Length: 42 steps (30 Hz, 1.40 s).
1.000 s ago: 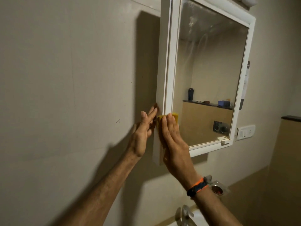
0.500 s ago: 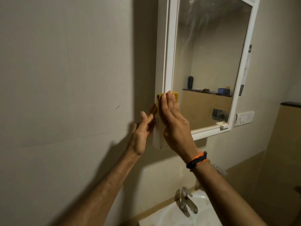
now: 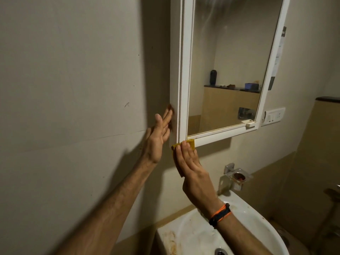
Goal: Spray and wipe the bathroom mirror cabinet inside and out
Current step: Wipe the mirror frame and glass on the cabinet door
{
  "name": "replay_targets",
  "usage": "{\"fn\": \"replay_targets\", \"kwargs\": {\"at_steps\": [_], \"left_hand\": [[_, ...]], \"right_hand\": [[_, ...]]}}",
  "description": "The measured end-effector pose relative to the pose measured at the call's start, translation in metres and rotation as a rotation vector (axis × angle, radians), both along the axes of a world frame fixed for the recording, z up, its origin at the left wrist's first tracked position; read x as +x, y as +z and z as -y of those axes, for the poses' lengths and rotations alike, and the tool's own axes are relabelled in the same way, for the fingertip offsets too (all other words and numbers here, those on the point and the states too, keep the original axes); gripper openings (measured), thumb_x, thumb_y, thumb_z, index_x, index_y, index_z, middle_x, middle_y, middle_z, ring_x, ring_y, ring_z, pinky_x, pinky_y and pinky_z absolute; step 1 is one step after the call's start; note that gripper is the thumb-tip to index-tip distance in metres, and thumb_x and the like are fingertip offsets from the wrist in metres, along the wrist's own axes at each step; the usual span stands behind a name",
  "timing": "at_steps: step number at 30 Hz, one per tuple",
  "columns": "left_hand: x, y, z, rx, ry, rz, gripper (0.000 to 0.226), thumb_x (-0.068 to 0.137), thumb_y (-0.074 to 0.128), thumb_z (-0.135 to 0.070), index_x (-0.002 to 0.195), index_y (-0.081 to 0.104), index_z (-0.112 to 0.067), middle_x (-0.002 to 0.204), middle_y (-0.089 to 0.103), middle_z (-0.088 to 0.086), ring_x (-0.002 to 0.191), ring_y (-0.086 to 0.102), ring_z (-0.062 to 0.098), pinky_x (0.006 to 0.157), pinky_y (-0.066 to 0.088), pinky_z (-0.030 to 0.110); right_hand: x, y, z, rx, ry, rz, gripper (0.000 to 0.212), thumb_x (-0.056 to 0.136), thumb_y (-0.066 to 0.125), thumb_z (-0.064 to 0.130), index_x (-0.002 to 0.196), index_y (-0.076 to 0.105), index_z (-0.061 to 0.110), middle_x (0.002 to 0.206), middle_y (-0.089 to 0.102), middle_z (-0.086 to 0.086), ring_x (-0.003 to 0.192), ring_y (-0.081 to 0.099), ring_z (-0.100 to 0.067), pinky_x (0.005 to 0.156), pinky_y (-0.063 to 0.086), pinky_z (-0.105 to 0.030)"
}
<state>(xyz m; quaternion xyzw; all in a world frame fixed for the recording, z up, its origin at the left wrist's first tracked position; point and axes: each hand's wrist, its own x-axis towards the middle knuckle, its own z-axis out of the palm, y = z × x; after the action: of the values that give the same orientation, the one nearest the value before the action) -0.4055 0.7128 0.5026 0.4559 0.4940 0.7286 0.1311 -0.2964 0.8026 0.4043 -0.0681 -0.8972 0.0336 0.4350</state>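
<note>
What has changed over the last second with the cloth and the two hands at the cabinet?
The right hand slid the yellow cloth down the white mirror cabinet's frame, from mid-height to its bottom left corner, fingers flat on it throughout. The left hand stayed braced, open, against the cabinet's left side.

I have 1 view only, the head camera, so nothing is shared with a second one. It looks forward and slightly up along both forearms at the mirror cabinet [image 3: 185, 70] on the wall [image 3: 73, 89], close in. The sink [image 3: 257, 227] cuts the lower edge.
</note>
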Motion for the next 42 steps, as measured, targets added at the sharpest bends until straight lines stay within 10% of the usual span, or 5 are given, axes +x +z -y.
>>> {"fn": "replay_targets", "kwargs": {"at_steps": [6,10,15,25,42], "left_hand": [[0.009,-0.003,0.002,-0.002,0.027,0.0,0.051,0.103,0.018,-0.046,0.143,0.041,-0.024,0.151,0.036,-0.016,0.143,0.028,0.007,0.12,0.021,0.036],[0.008,-0.004,0.003,-0.008,0.03,-0.024,0.048,0.095,0.033,-0.053,0.137,0.047,-0.034,0.135,0.048,-0.034,0.131,0.038,-0.009,0.116,0.028,0.027],[0.009,-0.004,0.005,-0.019,0.114,-0.07,0.045,0.092,0.048,-0.045,0.136,0.049,-0.033,0.149,0.042,-0.014,0.136,0.038,0.0,0.112,0.036,0.029],[0.014,-0.004,0.001,-0.027,0.232,-0.114,0.071,0.083,0.066,0.01,0.145,0.04,-0.012,0.154,0.034,-0.004,0.125,0.044,-0.002,0.096,0.043,0.012],[0.025,-0.006,0.001,-0.085,0.332,-0.11,0.077,0.081,0.067,0.012,0.146,0.038,-0.018,0.155,0.033,-0.005,0.137,0.04,0.018,0.107,0.041,0.028]], "right_hand": [[0.019,-0.022,0.006,-0.1,0.002,0.179,0.086,0.079,0.03,-0.014,0.155,0.009,0.019,0.162,0.002,0.001,0.15,-0.006,-0.011,0.123,0.009,-0.038],[0.045,-0.025,0.008,-0.561,0.124,0.049,0.073,0.071,0.04,-0.006,0.139,0.051,0.019,0.125,0.066,-0.003,0.122,0.058,-0.008,0.108,0.043,-0.037],[0.054,0.007,0.001,-0.793,0.074,-0.188,0.059,0.081,0.046,-0.015,0.09,0.072,0.037,0.088,0.074,0.016,0.089,0.069,0.001,0.081,0.059,-0.025],[0.03,0.081,-0.015,-0.365,0.033,-0.257,0.032,0.078,0.063,-0.004,0.104,0.064,0.015,0.1,0.058,0.003,0.085,0.05,0.003,0.077,0.045,-0.005],[-0.014,0.038,-0.003,-0.373,-0.236,-0.716,0.022,0.08,0.073,0.002,0.098,0.062,0.009,0.117,0.051,-0.01,0.106,0.042,-0.007,0.088,0.044,-0.013]]}}
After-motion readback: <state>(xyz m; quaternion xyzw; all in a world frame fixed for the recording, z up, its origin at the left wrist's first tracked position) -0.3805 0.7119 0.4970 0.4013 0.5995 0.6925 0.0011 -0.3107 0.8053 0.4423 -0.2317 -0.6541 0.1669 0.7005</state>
